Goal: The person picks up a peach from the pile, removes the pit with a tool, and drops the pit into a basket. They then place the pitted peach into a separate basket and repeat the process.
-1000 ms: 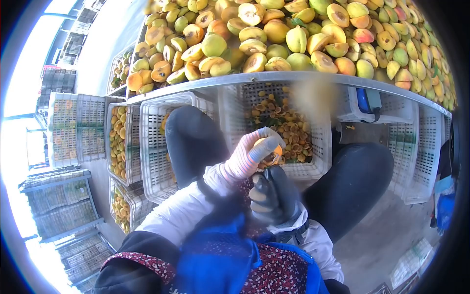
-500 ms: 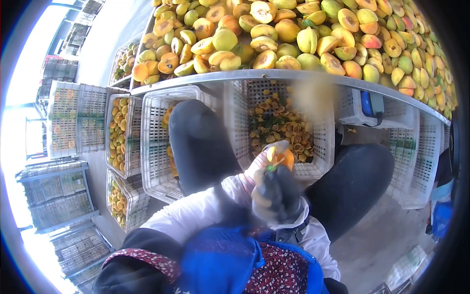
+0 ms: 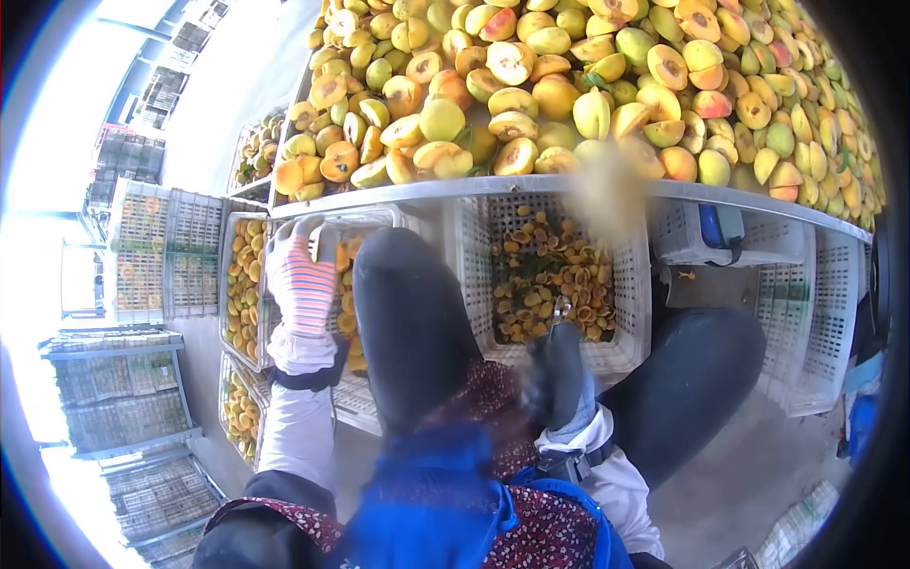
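Note:
My left hand (image 3: pixel 303 280), in a striped glove with grey fingertips, is over the white crate (image 3: pixel 384 220) left of my knee, just below the table edge. Its fingers are spread and I see nothing in them. Yellow peach pieces (image 3: pixel 349 308) lie in that crate. My right hand (image 3: pixel 559 375), in a dark glove, is closed around a small metal tool with a looped tip (image 3: pixel 561 309). The loop points up over a crate (image 3: pixel 630 284) between my knees, where brownish fruit scraps and pits (image 3: pixel 545 294) lie.
A metal-rimmed table (image 3: pixel 417 192) heaped with halved and whole peaches (image 3: pixel 531 95) spans the front. Filled crates (image 3: pixel 245 284) stand at the left, with stacked crates (image 3: pixel 142 251) beyond. More white crates (image 3: pixel 791 313) stand at the right. A blurred spot covers part of the table edge.
My left hand has moved from beside my right hand to the left crate, and the orange peach piece is gone from between them. My right hand has stayed near the middle, its tool now visible.

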`<state>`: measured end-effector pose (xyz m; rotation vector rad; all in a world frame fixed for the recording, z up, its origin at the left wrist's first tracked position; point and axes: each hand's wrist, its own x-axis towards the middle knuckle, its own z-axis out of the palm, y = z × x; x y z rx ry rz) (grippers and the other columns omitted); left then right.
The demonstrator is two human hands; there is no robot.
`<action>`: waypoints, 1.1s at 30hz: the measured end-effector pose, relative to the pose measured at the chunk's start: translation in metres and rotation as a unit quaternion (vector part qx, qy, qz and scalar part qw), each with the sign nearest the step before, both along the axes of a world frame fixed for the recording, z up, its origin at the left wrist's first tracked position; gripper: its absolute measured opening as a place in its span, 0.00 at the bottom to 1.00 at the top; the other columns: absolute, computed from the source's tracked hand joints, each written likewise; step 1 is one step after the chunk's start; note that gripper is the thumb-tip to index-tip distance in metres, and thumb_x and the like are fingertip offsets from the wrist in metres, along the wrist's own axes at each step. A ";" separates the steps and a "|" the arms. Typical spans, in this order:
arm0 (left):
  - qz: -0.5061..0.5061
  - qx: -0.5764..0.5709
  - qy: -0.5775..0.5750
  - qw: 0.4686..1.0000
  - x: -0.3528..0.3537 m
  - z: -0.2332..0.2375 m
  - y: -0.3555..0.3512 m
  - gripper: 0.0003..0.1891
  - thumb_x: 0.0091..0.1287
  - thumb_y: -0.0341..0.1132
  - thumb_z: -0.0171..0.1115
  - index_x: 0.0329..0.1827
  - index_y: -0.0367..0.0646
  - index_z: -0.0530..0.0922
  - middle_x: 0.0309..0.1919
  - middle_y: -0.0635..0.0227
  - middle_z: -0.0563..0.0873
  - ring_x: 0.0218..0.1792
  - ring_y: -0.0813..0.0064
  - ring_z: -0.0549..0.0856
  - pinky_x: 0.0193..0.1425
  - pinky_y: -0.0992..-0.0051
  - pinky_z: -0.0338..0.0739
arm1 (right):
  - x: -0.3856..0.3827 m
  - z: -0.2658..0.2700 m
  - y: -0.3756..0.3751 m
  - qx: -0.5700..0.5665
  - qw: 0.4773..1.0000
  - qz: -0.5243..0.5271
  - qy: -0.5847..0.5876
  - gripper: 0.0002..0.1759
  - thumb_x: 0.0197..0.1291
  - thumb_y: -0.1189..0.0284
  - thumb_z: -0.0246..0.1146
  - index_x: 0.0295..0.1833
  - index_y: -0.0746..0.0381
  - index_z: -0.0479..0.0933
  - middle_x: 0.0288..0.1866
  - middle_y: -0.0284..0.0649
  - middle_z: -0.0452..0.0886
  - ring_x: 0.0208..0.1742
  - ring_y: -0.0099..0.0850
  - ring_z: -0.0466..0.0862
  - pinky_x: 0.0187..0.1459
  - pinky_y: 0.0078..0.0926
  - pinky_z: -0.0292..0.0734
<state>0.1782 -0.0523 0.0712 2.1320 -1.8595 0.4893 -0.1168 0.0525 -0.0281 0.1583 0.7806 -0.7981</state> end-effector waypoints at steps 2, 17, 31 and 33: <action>-0.042 0.014 0.179 0.983 -0.048 0.009 -0.025 0.10 0.63 0.36 0.62 0.45 0.44 0.83 0.37 0.61 0.85 0.37 0.63 0.84 0.44 0.69 0.78 | 0.003 -0.001 0.000 -0.052 0.996 0.016 0.064 0.26 0.63 0.41 0.54 0.41 0.55 0.74 0.19 0.30 0.70 0.15 0.25 0.68 0.16 0.23 0.61; -0.177 0.384 0.053 0.905 -0.070 -0.012 -0.161 0.30 0.56 0.53 0.69 0.53 0.38 0.78 0.38 0.57 0.85 0.43 0.65 0.84 0.48 0.69 0.77 | -0.009 0.009 -0.010 -0.157 0.980 0.000 0.122 0.23 0.65 0.47 0.56 0.44 0.58 0.73 0.21 0.34 0.74 0.14 0.25 0.71 0.15 0.22 0.67; -0.176 0.300 0.679 0.647 -0.153 -0.039 -0.005 0.20 0.68 0.48 0.60 0.51 0.39 0.75 0.40 0.70 0.83 0.42 0.83 0.81 0.46 0.80 0.76 | 0.009 0.041 -0.026 -0.390 0.757 -0.018 0.523 0.15 0.68 0.66 0.53 0.52 0.66 0.70 0.30 0.47 0.78 0.26 0.43 0.78 0.27 0.37 0.72; -0.068 0.244 0.788 0.561 -0.171 -0.042 0.012 0.22 0.69 0.49 0.60 0.53 0.39 0.75 0.42 0.68 0.83 0.43 0.79 0.82 0.49 0.78 0.77 | 0.011 0.038 -0.021 -0.413 0.719 -0.018 0.558 0.17 0.68 0.64 0.53 0.52 0.67 0.70 0.31 0.54 0.77 0.30 0.54 0.78 0.30 0.44 0.71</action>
